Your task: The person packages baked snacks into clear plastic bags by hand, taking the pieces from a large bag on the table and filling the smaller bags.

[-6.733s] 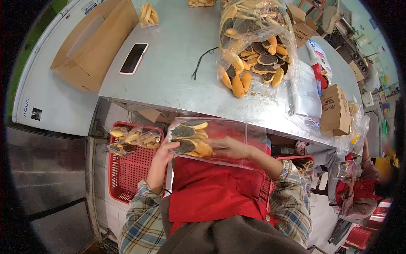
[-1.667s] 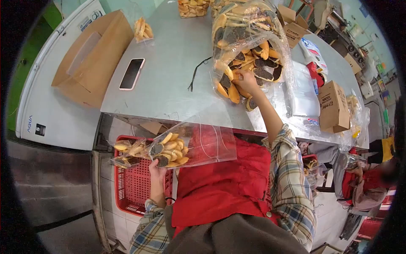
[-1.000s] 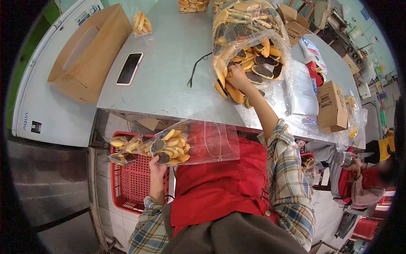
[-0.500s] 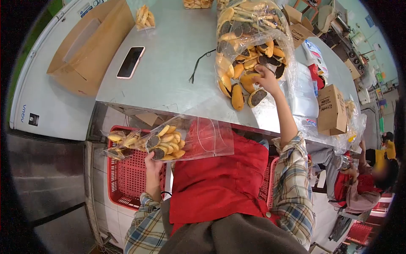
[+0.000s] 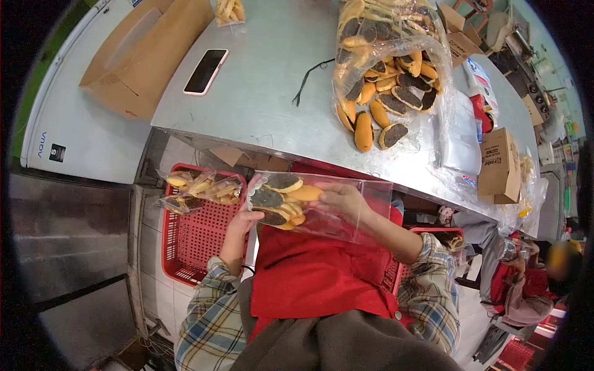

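In front of my red apron, my left hand [image 5: 240, 224] grips the bottom end of a clear plastic bag [image 5: 376, 210]. Inside the bag lie several oval bread pieces [image 5: 267, 198], golden on one side and dark-coated on the other. My right hand [image 5: 341, 201] reaches into the bag's opening, its fingers closed on one golden bread piece [image 5: 304, 193] beside the others. On the table, more such pieces [image 5: 364, 131] spill from the mouth of a large plastic bag [image 5: 396, 43].
A red basket [image 5: 197, 253] at lower left holds filled bags [image 5: 201, 188]. On the metal table [image 5: 260, 80] lie a phone [image 5: 205, 72], a black tie [image 5: 312, 80], plastic bags [image 5: 461, 139] and a small carton [image 5: 499, 166]. A paper bag [image 5: 145, 59] stands left; another person [image 5: 526, 278] sits right.
My right hand has come from the pile on the table down into the small bag, bringing a bread piece. My left hand has shifted slightly right and up with the bag.
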### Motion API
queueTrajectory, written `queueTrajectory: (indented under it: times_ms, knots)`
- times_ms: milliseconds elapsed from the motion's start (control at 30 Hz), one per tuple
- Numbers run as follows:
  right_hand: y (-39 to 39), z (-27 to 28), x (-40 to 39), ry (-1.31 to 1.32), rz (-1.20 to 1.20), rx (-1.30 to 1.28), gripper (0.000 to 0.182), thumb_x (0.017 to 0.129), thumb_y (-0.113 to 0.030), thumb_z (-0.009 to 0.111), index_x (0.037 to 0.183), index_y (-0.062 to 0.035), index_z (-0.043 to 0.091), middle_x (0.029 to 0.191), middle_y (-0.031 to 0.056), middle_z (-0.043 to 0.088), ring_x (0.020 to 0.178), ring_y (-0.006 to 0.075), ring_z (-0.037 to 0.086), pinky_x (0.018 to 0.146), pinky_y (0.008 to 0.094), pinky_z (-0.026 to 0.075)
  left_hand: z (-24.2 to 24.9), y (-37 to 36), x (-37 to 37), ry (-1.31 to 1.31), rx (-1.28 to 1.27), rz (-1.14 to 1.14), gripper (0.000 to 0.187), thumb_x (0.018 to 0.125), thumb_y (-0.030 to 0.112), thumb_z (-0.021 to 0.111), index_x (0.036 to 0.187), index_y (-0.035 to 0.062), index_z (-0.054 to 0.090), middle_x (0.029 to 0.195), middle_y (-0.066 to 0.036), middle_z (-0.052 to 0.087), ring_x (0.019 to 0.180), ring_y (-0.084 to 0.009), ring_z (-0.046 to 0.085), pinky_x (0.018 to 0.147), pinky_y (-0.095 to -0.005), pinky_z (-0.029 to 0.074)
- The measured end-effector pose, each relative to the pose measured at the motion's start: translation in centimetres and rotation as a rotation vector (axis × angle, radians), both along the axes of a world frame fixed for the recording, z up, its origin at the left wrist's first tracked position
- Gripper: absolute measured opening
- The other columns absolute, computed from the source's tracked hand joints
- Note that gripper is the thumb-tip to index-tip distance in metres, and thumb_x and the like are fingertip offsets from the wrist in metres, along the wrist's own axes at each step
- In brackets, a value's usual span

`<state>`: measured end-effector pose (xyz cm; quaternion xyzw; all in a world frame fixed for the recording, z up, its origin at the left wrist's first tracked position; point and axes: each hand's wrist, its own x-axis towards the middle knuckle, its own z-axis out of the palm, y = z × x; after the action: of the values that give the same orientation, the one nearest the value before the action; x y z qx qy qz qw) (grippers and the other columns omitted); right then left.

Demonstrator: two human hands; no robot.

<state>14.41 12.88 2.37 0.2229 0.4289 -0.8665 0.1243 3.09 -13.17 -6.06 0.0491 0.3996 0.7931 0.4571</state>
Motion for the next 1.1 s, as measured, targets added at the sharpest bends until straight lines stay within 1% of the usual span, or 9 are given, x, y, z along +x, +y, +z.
queueTrajectory:
  times_ms: [133, 167, 200, 233, 333, 567, 867, 1033, 1100]
  knots:
    - [-1.1, 1.3, 2.6, -0.047, 0.067, 0.148, 0.036, 0.085, -0.012, 0.059, 0.117, 0.0003, 0.051, 0.1, 0.011, 0.062, 0.087, 0.0167, 0.061, 0.073, 0.0287, 0.052, 0.3, 1.9, -0.2, 0.028, 0.203, 0.035, 0.067, 0.082, 0.037, 0.052, 0.137, 0.0103, 0.023, 0.128, -0.009, 0.039, 0.116, -0.0217, 0.041, 0.096, -0.0347, 0.036]
    - [-1.4, 1.0, 3.3, 0.161, 0.156, 0.414, 0.036, 0.084, -0.013, 0.06, 0.117, -0.0015, 0.052, 0.1, 0.0099, 0.062, 0.086, 0.0157, 0.061, 0.073, 0.0288, 0.052, 0.4, 2.5, -0.4, -0.009, 0.241, 0.069, 0.062, 0.087, 0.043, 0.046, 0.135, 0.0104, 0.025, 0.125, -0.009, 0.041, 0.114, -0.0209, 0.043, 0.094, -0.035, 0.038]
    - [-1.5, 0.7, 3.9, 0.373, 0.246, 0.676, 0.036, 0.084, -0.014, 0.06, 0.118, -0.0033, 0.052, 0.1, 0.0088, 0.063, 0.086, 0.0146, 0.061, 0.072, 0.0288, 0.052, 0.0, 3.5, -0.7, 0.004, 0.124, 0.113, 0.056, 0.09, 0.053, 0.033, 0.119, 0.0062, 0.043, 0.108, -0.01, 0.05, 0.095, -0.0218, 0.053, 0.083, -0.0351, 0.047]
    - [-1.9, 1.2, 4.2, 0.59, 0.337, 0.935, 0.036, 0.084, -0.016, 0.061, 0.118, -0.0051, 0.053, 0.101, 0.0077, 0.063, 0.086, 0.0136, 0.061, 0.072, 0.0288, 0.051, 0.1, 4.3, -0.7, 0.003, 0.134, 0.07, 0.051, 0.091, 0.05, 0.032, 0.11, 0.0052, 0.047, 0.104, -0.011, 0.052, 0.094, -0.0215, 0.054, 0.083, -0.0345, 0.046]
    - [-3.1, 1.8, 5.1, 0.38, 0.317, 0.673, 0.037, 0.084, -0.016, 0.061, 0.119, -0.0058, 0.053, 0.101, 0.0072, 0.063, 0.086, 0.0112, 0.06, 0.074, 0.0254, 0.05, 2.8, 6.3, 0.2, -0.082, 0.053, 0.098, 0.051, 0.096, 0.038, 0.026, 0.072, 0.0025, 0.054, 0.082, -0.014, 0.056, 0.082, -0.0238, 0.056, 0.077, -0.0337, 0.047]
    - [-3.7, 2.6, 7.2, 0.065, 0.052, 0.385, 0.039, 0.083, -0.014, 0.062, 0.118, 0.0015, 0.052, 0.096, 0.0103, 0.065, 0.086, 0.0083, 0.058, 0.073, 0.0232, 0.049, 0.4, 5.2, -0.4, 0.031, 0.202, 0.052, 0.058, 0.096, 0.04, 0.021, 0.064, 0.0018, 0.051, 0.071, -0.013, 0.054, 0.075, -0.0235, 0.052, 0.073, -0.0327, 0.042]
    - [-4.4, 2.2, 6.7, 0.408, 0.199, 0.71, 0.039, 0.08, -0.015, 0.066, 0.114, -0.0001, 0.053, 0.088, 0.0117, 0.065, 0.082, 0.0118, 0.062, 0.068, 0.024, 0.05, 3.9, 5.5, 0.6, 0.098, -0.036, -0.088, 0.064, 0.094, 0.046, 0.017, 0.073, -0.0003, 0.055, 0.081, -0.014, 0.058, 0.078, -0.0208, 0.055, 0.076, -0.0303, 0.043]
    - [-3.9, 0.2, 7.0, 0.572, 0.375, 1.139, 0.04, 0.078, -0.018, 0.066, 0.112, -0.0032, 0.053, 0.076, 0.013, 0.06, 0.067, 0.0238, 0.062, 0.058, 0.0327, 0.048, 2.9, 5.7, 0.8, 0.053, -0.12, -0.049, 0.065, 0.094, 0.047, 0.018, 0.073, -0.0013, 0.056, 0.084, -0.015, 0.06, 0.08, -0.0217, 0.057, 0.078, -0.0318, 0.045]
    - [-3.2, 0.4, 6.5, 0.657, 0.368, 1.232, 0.039, 0.077, -0.018, 0.066, 0.111, -0.004, 0.053, 0.073, 0.013, 0.057, 0.063, 0.0275, 0.059, 0.055, 0.036, 0.047, 2.8, 5.5, 1.1, 0.037, 0.048, -0.093, 0.065, 0.094, 0.047, 0.019, 0.072, -0.0013, 0.056, 0.084, -0.016, 0.061, 0.081, -0.0224, 0.057, 0.078, -0.0323, 0.045]
